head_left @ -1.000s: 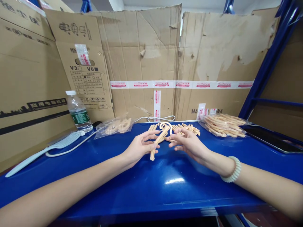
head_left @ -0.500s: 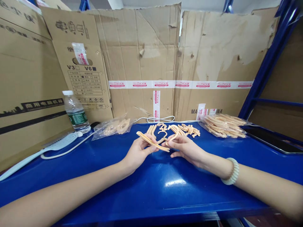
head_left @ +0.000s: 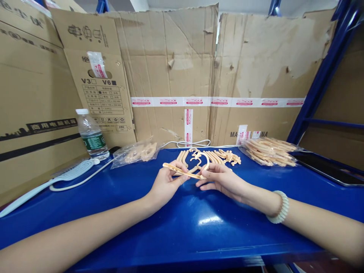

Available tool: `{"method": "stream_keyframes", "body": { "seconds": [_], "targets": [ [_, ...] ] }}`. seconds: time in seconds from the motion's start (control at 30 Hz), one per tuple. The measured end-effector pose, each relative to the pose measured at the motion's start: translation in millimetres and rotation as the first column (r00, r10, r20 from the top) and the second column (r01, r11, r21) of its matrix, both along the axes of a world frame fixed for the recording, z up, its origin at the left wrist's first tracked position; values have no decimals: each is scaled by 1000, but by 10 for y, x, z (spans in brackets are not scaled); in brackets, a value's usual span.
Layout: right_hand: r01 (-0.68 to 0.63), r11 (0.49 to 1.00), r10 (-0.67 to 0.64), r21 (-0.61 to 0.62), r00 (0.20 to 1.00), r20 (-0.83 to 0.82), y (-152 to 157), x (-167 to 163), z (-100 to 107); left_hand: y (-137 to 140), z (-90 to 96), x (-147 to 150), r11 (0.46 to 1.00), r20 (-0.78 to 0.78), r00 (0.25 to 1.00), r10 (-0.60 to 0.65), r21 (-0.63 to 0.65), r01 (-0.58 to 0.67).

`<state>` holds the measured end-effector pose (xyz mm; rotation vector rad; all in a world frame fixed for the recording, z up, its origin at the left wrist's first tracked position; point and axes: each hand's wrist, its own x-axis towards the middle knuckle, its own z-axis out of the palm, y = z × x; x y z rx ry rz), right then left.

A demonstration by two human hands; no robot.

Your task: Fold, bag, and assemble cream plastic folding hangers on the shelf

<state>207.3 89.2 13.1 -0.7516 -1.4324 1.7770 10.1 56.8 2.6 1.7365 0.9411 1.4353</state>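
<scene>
My left hand [head_left: 167, 181] is closed around a beige hanger arm [head_left: 170, 167], a long slim curved piece that slants down to the right. Between the fingers of my right hand [head_left: 220, 178] is a beige hanger hook [head_left: 207, 158], its curve standing up to the left. The base of the hook meets the right end of the hanger arm; my fingertips partly hide the joint. Just behind my hands, a row of hanger arms [head_left: 182, 156], more arms on the right [head_left: 212, 156] and a pile of loose hooks [head_left: 229, 156] lie on the table.
Plastic bags of hanger parts lie at the left [head_left: 138, 153] and right [head_left: 270, 151] on the blue table [head_left: 170, 235]. At the left are a water bottle [head_left: 92, 136] and a pale blue hairbrush [head_left: 54, 184]; a black tablet-like slab [head_left: 330, 167] is far right. Cardboard [head_left: 170, 68] stands behind.
My right hand has brought the hook down and left onto the end of the hanger arm. The arm has tilted to lie flatter in my left hand.
</scene>
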Motion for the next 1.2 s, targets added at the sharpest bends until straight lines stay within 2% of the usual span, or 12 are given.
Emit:
{"method": "stream_keyframes", "body": {
  "seconds": [0.2,0.5,0.8,1.2],
  "targets": [
    [30,999,-29,27,999,-39,-8,-6,-3,-23,6,5,999,-56,998,-9,34,11],
    [52,998,-52,47,999,-2,-45,-16,2,-16,-12,20,999,-20,999,-50,-9,49],
    [75,990,-82,123,995,57,-60,-27,-22,-44,-4,35,997,7,997,-71,-27,71],
    [114,975,-123,191,992,39,-64,-51,-49,-45,20,38,997,25,999,20,-81,-18]
  ]
}}
